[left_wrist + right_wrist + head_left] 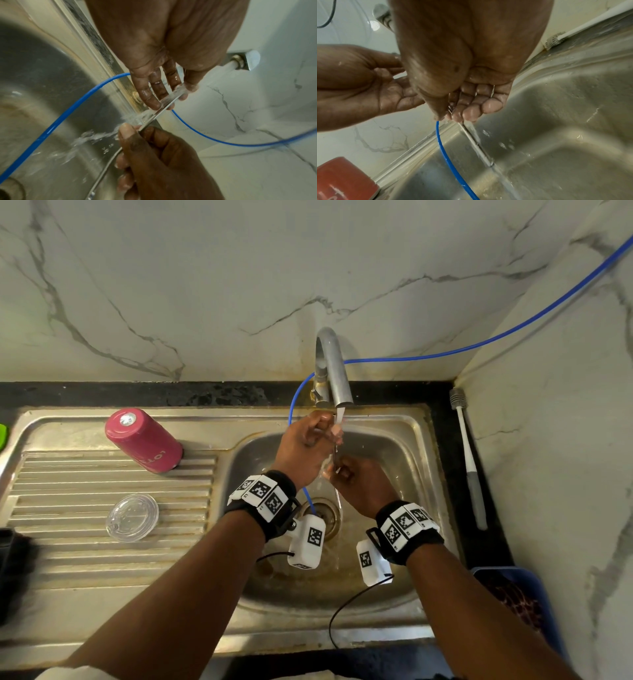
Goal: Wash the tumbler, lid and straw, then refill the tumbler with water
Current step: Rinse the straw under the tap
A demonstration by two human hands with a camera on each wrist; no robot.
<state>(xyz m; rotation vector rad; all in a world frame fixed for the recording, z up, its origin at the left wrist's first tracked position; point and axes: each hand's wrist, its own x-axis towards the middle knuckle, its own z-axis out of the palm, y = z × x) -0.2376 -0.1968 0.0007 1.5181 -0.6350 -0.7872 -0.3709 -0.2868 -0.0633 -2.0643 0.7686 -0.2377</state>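
Observation:
A thin metal straw [335, 454] [154, 116] slants down under the running tap [334, 371]. My left hand [329, 429] [178, 94] pinches its upper end between thumb and fingers, right in the stream. Just below, my right hand [334, 470] [135, 129] [453, 112] grips the straw's middle with curled fingers; the lower end [474, 142] points into the basin. The pink tumbler [144, 440] [342, 178] stands upside down on the drainboard. The clear lid [132, 517] lies in front of it.
A steel sink [421, 440] with a ribbed drainboard [68, 559] fills the counter. A blue hose [479, 340] [51, 125] runs from the wall past the tap into the drain. A white bottle brush [469, 460] lies along the right wall. A blue basket [534, 594] sits at front right.

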